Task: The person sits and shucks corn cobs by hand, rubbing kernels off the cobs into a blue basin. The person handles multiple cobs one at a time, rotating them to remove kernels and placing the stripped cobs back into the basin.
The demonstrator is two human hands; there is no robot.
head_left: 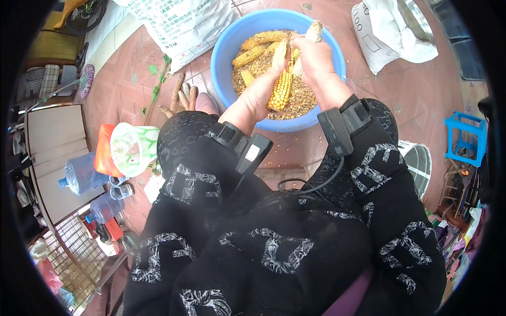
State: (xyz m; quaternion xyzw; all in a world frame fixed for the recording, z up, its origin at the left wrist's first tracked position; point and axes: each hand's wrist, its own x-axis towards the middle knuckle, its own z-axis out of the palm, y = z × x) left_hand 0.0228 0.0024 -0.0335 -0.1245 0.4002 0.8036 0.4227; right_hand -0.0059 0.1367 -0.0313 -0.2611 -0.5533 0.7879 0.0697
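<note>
Both my hands are over a blue basin that stands on the floor between my feet. Loose corn kernels cover its bottom, and several yellow ears of corn lie at its far left. My right hand is closed round a corn cob, whose pale end sticks up above the fist. My left hand grips a yellow ear of corn, held upright against the right hand. Another full ear shows between my wrists; whether a hand touches it, I cannot tell.
Bare cobs lie on the tiles left of the basin. A printed white sack stands behind them, another sack at far right. Also around me are a green-white tub, plastic water jugs, a white bucket and a blue stool.
</note>
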